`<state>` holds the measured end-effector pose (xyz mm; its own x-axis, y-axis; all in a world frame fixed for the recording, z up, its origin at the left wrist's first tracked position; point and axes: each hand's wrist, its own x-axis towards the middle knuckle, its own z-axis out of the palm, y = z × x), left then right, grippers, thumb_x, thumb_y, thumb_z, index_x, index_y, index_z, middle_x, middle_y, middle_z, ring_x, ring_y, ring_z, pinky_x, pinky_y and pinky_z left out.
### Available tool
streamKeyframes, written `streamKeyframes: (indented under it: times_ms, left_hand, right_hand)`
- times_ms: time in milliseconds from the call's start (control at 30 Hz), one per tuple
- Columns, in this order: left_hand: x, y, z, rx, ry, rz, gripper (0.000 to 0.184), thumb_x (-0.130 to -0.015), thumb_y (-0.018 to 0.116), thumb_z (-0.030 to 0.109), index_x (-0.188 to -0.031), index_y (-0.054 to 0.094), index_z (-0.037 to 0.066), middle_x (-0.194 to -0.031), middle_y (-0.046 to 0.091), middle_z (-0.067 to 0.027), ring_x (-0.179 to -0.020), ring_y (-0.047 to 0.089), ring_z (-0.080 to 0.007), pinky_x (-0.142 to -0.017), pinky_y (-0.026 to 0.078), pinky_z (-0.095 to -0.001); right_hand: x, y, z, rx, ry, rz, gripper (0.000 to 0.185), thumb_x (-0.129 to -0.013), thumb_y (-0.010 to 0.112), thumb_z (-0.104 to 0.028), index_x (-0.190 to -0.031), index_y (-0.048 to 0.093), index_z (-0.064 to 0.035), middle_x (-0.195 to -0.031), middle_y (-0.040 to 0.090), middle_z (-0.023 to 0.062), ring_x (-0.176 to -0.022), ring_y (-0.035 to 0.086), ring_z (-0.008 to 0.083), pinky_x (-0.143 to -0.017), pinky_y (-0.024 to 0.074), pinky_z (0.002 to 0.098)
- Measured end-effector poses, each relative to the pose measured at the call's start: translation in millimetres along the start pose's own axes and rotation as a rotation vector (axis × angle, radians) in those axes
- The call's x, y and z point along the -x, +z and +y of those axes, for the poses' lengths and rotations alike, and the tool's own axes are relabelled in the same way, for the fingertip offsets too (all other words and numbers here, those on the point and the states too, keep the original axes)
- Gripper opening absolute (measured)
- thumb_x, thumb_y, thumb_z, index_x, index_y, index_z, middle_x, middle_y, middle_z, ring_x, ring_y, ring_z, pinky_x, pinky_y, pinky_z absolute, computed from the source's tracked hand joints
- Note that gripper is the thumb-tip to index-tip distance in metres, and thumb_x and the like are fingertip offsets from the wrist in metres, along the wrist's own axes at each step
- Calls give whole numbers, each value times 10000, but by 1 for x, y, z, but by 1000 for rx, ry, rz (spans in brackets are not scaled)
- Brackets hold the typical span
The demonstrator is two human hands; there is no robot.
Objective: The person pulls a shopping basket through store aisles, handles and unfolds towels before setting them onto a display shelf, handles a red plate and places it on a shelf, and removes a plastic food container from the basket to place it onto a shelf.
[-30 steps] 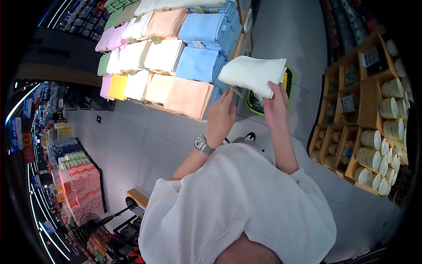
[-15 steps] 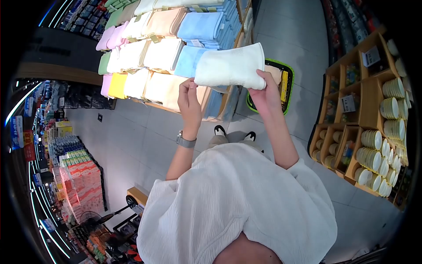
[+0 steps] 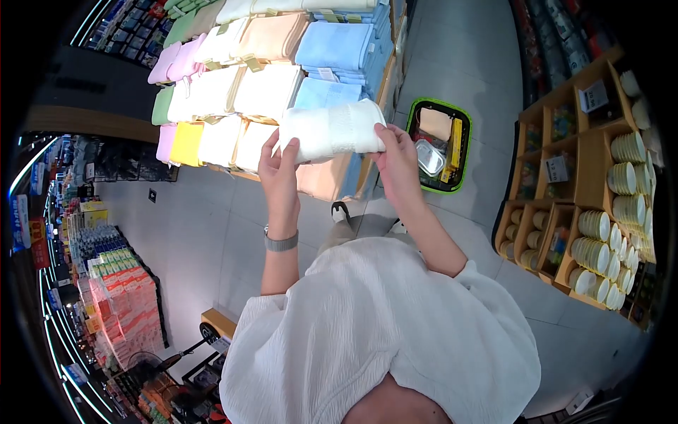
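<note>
A folded white towel (image 3: 332, 130) is stretched level between my two hands, in front of a display of folded towels. My left hand (image 3: 280, 173) pinches its left end, thumb on the near side. At the right end my right hand (image 3: 397, 157) grips the towel's edge between thumb and fingers. Just beyond it lie stacks of blue towels (image 3: 335, 46), white towels (image 3: 267, 90) and peach towels (image 3: 274, 37) on the wooden display table (image 3: 385, 92).
On the floor to the right stands a black basket with a green rim (image 3: 467, 152), holding a peach folded item, a clear container and a yellow package. A wooden shelf (image 3: 597, 152) with stacked bowls is farther right. Stacked red-and-white packs (image 3: 127, 304) stand at left.
The towel has come left and slightly down, now level, with a textured band showing. Both hands moved with it. The basket is less covered by my right hand.
</note>
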<state>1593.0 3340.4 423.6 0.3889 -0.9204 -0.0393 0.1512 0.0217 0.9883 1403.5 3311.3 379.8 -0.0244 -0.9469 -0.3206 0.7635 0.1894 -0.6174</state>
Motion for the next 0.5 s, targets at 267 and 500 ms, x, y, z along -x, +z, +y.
streamKeyframes:
  times_ms: [267, 500]
  left_hand:
    - [-38, -85, 49, 106, 122, 67, 487, -983, 609, 48, -1435, 447, -31, -1241, 677, -199, -1125, 652, -182, -972, 518, -311]
    - [-113, -189, 18, -25, -154, 67, 490, -976, 643, 125, -1413, 470, -13, -1112, 677, -112, -990, 622, -128, -879, 499, -272]
  right_hand:
    - [24, 90, 65, 253, -122, -54, 448, -962, 711, -153, -1278, 453, 32, -1215, 622, 156, -1019, 641, 167, -840, 547, 292]
    - [5, 143, 156, 359, -154, -134, 336, -965, 695, -92, -1206, 496, 30, -1134, 658, 139, -945, 646, 138, -754, 545, 292]
